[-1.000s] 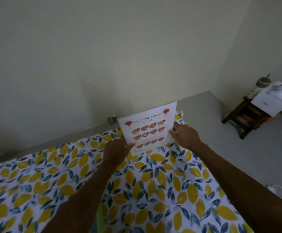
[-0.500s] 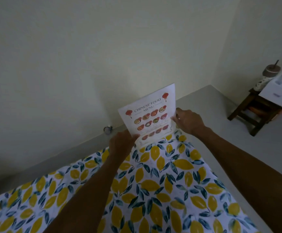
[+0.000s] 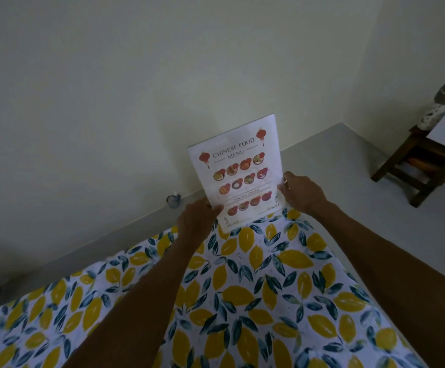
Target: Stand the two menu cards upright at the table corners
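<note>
- Tablecloth (image 3: pixel 256 301) with yellow lemons and dark blue leaves covers the counter in front of me, and both my forearms reach across it toward the far corner.
- Down on the floor by the wall, left of my hands, sits a small round object (image 3: pixel 173 200); I cannot tell what it is.
- My left hand (image 3: pixel 197 224) pinches the lower left edge of the menu card (image 3: pixel 238 176), thumb on the printed face and fingers behind it.
- That card, headed "Chinese Food Menu" with rows of dish pictures, stands nearly upright at the far corner of the counter, leaning back a little toward the wall, with its bottom edge down at the cloth; whether it bears its own weight I cannot tell.
- My right hand (image 3: pixel 302 193) grips the card's right edge lower down, fingers curled round it, steadying that side.
- Far right, well apart from the counter, a dark wooden stool (image 3: pixel 412 168) carries a pot and some pale things.
- By my reckoning the job is less than half done: this first card is placed but not let go, so I judge I must test that it stands alone.
- No second card shows anywhere in view, and its corner is left to do.
</note>
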A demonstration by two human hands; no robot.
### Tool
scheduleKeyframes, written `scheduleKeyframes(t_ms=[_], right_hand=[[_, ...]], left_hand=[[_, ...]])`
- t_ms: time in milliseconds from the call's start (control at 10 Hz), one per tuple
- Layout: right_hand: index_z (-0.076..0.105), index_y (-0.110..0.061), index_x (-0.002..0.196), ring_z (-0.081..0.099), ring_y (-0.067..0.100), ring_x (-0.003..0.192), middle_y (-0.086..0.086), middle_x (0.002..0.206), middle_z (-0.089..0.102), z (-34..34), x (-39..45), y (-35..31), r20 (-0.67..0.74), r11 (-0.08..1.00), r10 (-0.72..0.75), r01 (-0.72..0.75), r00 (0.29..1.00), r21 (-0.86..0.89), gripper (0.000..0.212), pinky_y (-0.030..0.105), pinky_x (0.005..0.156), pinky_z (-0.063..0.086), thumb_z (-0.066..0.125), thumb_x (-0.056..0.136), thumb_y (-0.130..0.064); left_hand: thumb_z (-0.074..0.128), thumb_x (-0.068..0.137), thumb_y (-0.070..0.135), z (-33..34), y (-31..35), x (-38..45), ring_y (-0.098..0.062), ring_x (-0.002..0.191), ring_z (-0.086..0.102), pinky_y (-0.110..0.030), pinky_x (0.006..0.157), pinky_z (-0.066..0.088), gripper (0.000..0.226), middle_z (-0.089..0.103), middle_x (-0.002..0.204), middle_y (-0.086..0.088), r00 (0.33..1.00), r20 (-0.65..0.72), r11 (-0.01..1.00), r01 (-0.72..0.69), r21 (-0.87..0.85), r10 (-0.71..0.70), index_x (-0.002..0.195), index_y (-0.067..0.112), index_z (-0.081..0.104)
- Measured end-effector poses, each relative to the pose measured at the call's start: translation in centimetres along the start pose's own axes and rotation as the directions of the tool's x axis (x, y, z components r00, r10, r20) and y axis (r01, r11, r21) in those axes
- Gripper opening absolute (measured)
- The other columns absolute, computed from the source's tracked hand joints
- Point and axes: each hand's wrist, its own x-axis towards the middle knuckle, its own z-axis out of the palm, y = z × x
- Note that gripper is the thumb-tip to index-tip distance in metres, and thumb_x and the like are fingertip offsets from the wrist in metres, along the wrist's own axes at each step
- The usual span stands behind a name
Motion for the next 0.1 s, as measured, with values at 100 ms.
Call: scheduleKeyframes(t_ms=[100], right_hand=[[0.051, -0.011, 0.106, 0.064, 0.032, 0.084, 0.014, 0.100, 0.068, -0.24, -0.36, 0.11, 0.006, 1.000, 0.008, -0.008, 1.000, -0.012, 0.033, 0.043, 0.074, 0.053, 0.041, 0.099, -0.042]], left_hand=[[0.049, 0.091, 0.058, 0.40, -0.31, -0.48, -0.021, 0.079, 0.067, -0.036, 0.072, 0.055, 0.047, 0.071, 0.097, -0.002, 0.998, -0.051, 0.996, -0.032, 0.085, 0.037, 0.107, 0.017, 0.064]])
